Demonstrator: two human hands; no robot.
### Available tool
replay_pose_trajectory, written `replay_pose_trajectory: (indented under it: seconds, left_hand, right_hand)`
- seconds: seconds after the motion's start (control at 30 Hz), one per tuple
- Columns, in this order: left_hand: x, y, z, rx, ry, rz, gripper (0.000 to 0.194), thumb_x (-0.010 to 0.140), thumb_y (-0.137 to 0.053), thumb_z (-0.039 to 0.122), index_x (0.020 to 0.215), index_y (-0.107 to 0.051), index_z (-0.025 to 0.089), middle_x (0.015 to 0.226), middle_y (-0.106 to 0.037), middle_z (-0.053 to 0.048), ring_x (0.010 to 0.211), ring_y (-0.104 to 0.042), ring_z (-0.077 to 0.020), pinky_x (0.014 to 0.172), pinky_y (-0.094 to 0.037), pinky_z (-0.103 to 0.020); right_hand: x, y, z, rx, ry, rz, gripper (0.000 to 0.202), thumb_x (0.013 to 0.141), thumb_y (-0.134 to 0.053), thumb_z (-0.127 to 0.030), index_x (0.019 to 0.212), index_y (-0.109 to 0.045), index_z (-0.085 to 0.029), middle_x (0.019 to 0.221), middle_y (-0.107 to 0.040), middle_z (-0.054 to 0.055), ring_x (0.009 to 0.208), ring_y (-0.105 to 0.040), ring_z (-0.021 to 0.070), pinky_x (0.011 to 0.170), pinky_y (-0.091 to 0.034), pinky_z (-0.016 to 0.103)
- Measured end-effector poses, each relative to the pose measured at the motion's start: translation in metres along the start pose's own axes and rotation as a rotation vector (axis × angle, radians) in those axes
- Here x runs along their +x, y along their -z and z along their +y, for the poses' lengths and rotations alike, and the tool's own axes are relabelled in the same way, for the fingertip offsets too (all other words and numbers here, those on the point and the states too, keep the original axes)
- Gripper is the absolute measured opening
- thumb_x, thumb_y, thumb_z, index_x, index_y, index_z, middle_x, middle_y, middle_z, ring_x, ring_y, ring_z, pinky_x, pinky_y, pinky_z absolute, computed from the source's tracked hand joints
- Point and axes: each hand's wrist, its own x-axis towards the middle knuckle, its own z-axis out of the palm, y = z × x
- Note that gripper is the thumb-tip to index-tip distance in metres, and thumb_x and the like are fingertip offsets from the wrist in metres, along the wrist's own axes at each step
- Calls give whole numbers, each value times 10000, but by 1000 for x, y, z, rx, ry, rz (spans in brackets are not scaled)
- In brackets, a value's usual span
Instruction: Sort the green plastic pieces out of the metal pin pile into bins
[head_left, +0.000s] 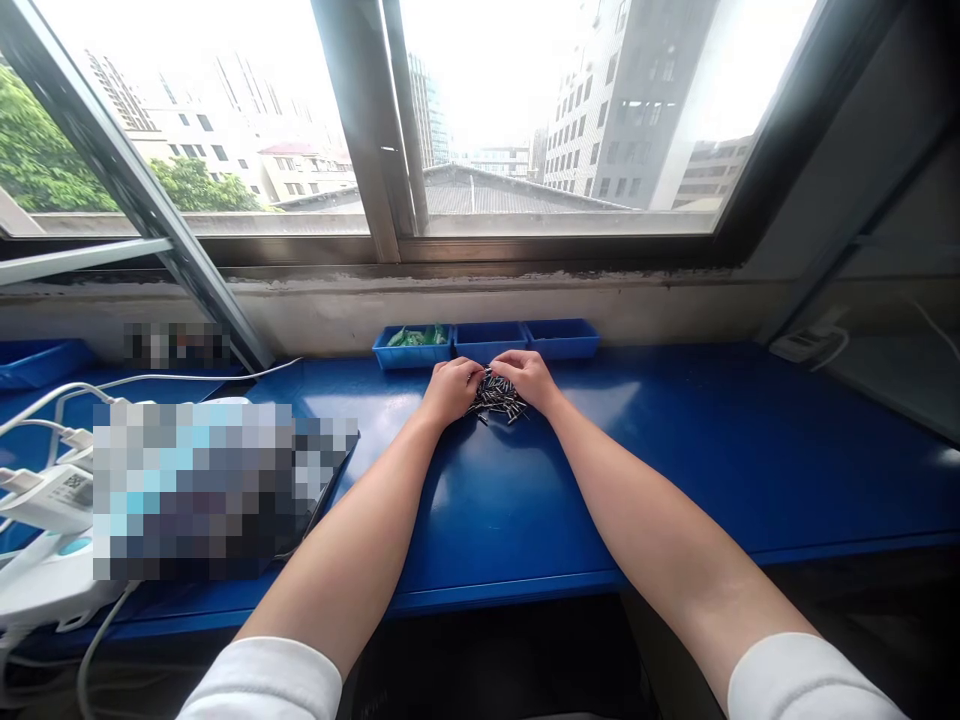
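A loose pile of small, dark, shiny metal pieces (496, 402), slim like screws or pins, lies on the blue tabletop (495, 500). My left hand (453, 390) is at the pile's left edge, thumb and fingers drawn together in a pinch. From the right, my right hand (528, 378) reaches over the back of the pile, its fingers also pinched together. The fingertips of both hands are close to each other. Whatever they hold is too small to make out. Just behind my hands stand three joined blue bins; the left bin (412, 355) contains green and whitish packets.
The middle bin (490, 350) and right bin (562, 345) stand against the wall below the window. At left are a white power strip (45, 580) with plugs and cables, a blurred-out item (195, 490) and a slanted metal post (142, 180). A white socket (806, 340) sits at far right.
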Motion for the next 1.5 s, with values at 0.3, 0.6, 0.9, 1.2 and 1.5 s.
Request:
replay_pose_trajectory:
  seconds: [0.3,0.6,0.9,1.2,1.5]
  left_hand:
    - [1,2,-4,125,312,114,321,857,-451,369,1090,-590,197,1169,-592,-93,1129,-510,-256,970,-368,-390]
    - [2,-2,-15,172,483,-94,387,840,-400,392,1080,-597,160,1145,-585,-138,1105,-525,-292,934,-398,-410]
    - [2,-1,-11,210,463,-163,416,848,-372,425,1039,-626,157,1114,-595,-141,1076,-541,-295,918,-404,-405]
    - [2,-2,-11,213,473,-173,407,838,-394,436,1061,-613,177,1146,-582,-135,1109,-519,-297,948,-379,-412]
    - [2,0,-9,182,462,-175,428,843,-382,458,1063,-616,176,1146,-579,-152,1102,-520,-317,945,-376,-442]
  right_hand:
    - [5,5,5,-222,9,243,237,724,-576,-338,863,-712,-201,842,-698,15,764,-597,181,743,-481,295]
    - [11,23,17,-609,-121,395,522,718,-524,-234,1235,-576,-184,1128,-645,32,1074,-478,243,963,-396,357]
    - [9,22,17,-886,-257,315,711,715,-537,-289,1397,-354,-205,1454,-351,36,1176,-341,298,962,-337,451]
    - [10,19,15,-999,-283,267,688,723,-513,-318,1383,-363,-194,1488,-286,19,1160,-321,303,952,-327,457]
    - [12,16,23,-836,-184,351,606,730,-540,-314,1317,-440,-200,1469,-271,112,1215,-294,353,954,-321,509]
